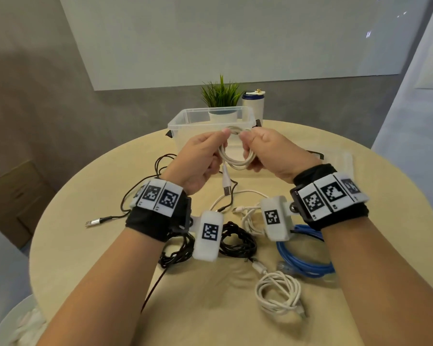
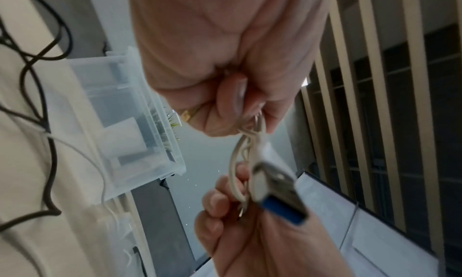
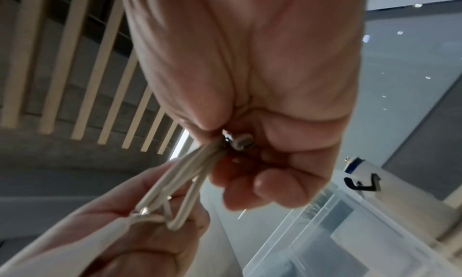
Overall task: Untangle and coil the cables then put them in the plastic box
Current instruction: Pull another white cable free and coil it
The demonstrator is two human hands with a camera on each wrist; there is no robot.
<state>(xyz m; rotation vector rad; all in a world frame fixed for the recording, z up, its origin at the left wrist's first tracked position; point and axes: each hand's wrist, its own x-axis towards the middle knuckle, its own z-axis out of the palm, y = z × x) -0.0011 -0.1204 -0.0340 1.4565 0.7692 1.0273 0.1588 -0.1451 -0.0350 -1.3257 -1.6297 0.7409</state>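
Note:
A coiled white cable (image 1: 235,159) hangs between both hands above the round table, just in front of the clear plastic box (image 1: 185,121). My left hand (image 1: 219,146) pinches the coil's left side. My right hand (image 1: 248,148) grips its right side with curled fingers. The cable's USB plug (image 1: 226,189) dangles below the hands. In the left wrist view the left hand (image 2: 232,111) holds the white cable (image 2: 235,162), with the blurred USB plug (image 2: 277,192) close to the lens. The right wrist view shows the right hand (image 3: 250,162) curled round the strands (image 3: 175,182).
On the table (image 1: 85,245) lie a black coil (image 1: 238,240), a blue cable (image 1: 303,258), a white coil (image 1: 278,293), a tangled white cable (image 1: 248,216) and a loose black cable (image 1: 140,193). A potted plant (image 1: 221,96) and a white can (image 1: 254,103) stand behind the box.

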